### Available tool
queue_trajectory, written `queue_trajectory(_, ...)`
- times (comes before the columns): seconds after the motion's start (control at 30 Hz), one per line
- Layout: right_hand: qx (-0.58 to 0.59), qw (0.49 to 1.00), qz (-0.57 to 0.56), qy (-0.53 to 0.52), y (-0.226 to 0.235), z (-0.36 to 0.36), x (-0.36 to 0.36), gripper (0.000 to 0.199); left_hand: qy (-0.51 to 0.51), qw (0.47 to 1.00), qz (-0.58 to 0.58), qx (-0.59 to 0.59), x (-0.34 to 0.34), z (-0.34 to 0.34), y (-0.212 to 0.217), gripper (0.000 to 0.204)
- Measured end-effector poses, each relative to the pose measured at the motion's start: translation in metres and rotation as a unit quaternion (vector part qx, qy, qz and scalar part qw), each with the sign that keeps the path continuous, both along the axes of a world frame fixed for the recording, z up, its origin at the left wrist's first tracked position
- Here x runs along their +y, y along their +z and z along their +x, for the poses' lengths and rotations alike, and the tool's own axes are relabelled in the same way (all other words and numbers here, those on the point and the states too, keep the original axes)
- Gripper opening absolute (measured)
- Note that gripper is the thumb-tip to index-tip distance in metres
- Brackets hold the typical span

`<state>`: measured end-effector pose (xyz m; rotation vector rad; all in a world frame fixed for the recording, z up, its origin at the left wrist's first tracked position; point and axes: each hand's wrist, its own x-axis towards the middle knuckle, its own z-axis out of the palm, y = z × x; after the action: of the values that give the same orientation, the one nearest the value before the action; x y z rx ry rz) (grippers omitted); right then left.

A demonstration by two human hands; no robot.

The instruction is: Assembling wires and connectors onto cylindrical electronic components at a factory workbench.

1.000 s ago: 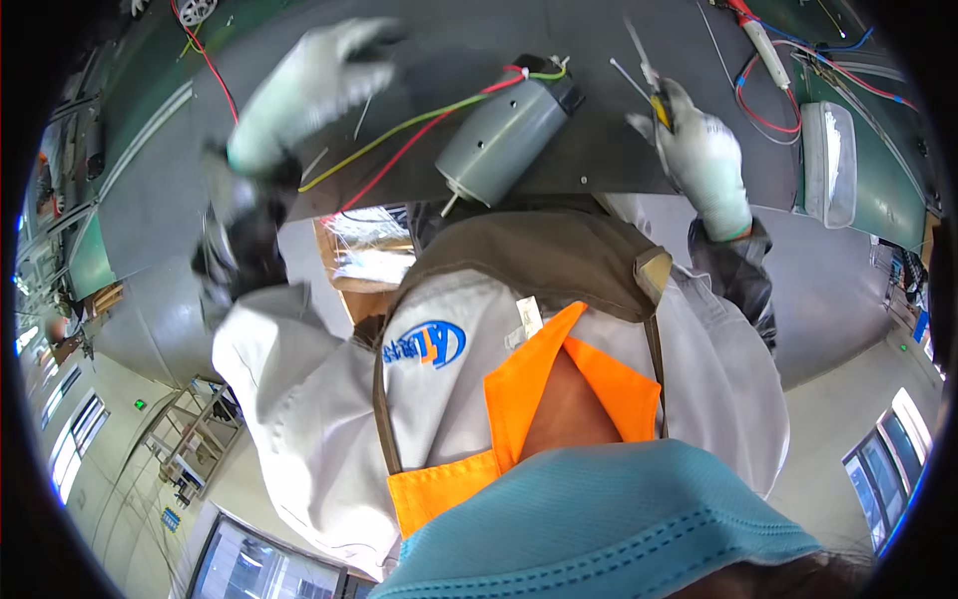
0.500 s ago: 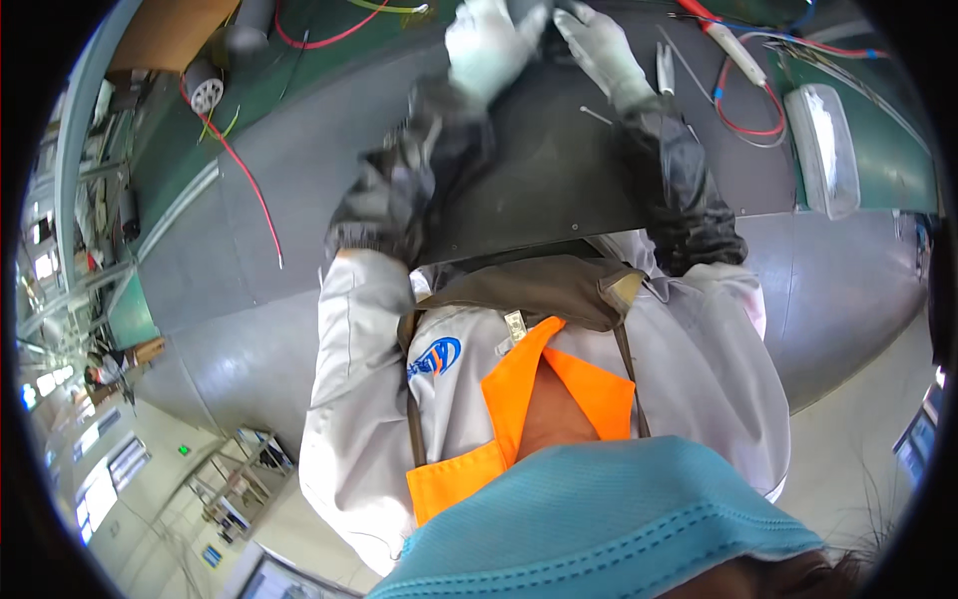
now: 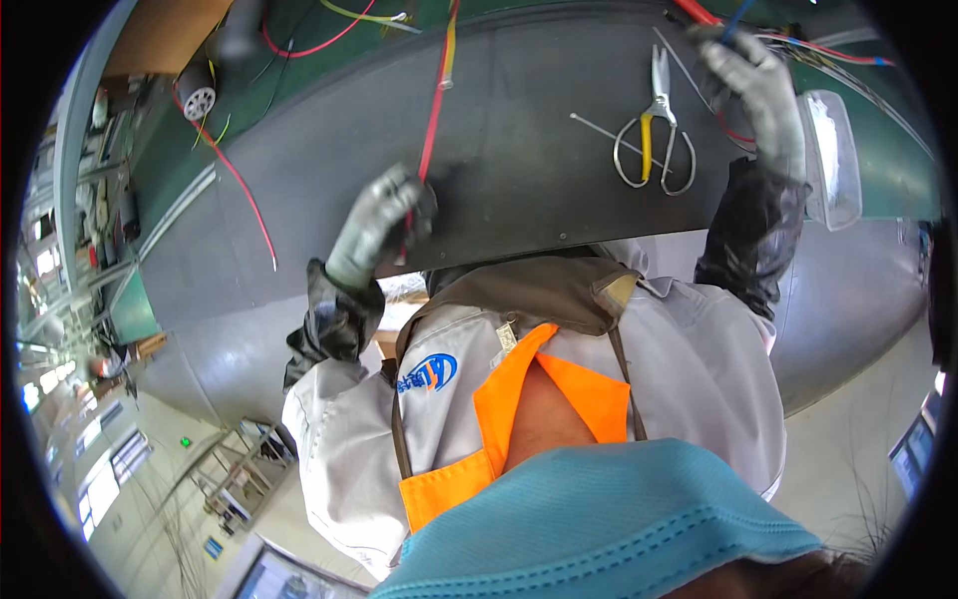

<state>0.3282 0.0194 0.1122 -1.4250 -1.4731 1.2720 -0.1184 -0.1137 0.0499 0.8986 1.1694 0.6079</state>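
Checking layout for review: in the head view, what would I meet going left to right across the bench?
Cylinder with white disc end, gloved left hand, scissors, gloved right hand, clear plastic box.

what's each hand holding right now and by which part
The left hand holds the red wire near its lower end. The right hand is at the red tool; whether it grips it cannot be told.

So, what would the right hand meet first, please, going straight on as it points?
The right hand would probably meet the red, rod-shaped handle just ahead; depth is unclear, and they may already touch.
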Motion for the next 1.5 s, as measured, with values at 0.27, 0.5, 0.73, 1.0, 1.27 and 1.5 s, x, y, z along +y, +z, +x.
queue_trajectory(0.27,-0.042,0.907,0.082,0.411,-0.088,-0.12,-0.093,0.029,-0.199,0.975,0.032,0.097,-0.045,0.007,0.012,0.028)
queue_trajectory(0.5,0.171,0.982,0.029,0.078,-0.027,-0.119,-0.127,0.043,0.117,0.975,0.115,-0.151,0.021,0.101,0.021,0.036)
queue_trajectory(0.73,0.147,0.984,0.099,-0.022,-0.041,-0.132,-0.127,0.049,0.19,0.955,0.136,-0.181,0.038,0.149,0.023,0.04)
queue_trajectory(1.0,0.153,0.979,0.126,-0.043,-0.049,-0.131,-0.122,0.049,0.2,0.951,0.114,-0.207,0.04,0.159,0.022,0.039)
queue_trajectory(1.27,0.089,0.975,0.192,-0.062,-0.051,-0.131,-0.12,0.05,0.192,0.952,0.113,-0.211,0.035,0.17,0.019,0.035)
queue_trajectory(1.5,0.141,0.987,0.074,-0.006,-0.054,-0.118,-0.101,0.058,0.116,0.899,0.004,-0.422,0.04,0.167,-0.011,0.029)
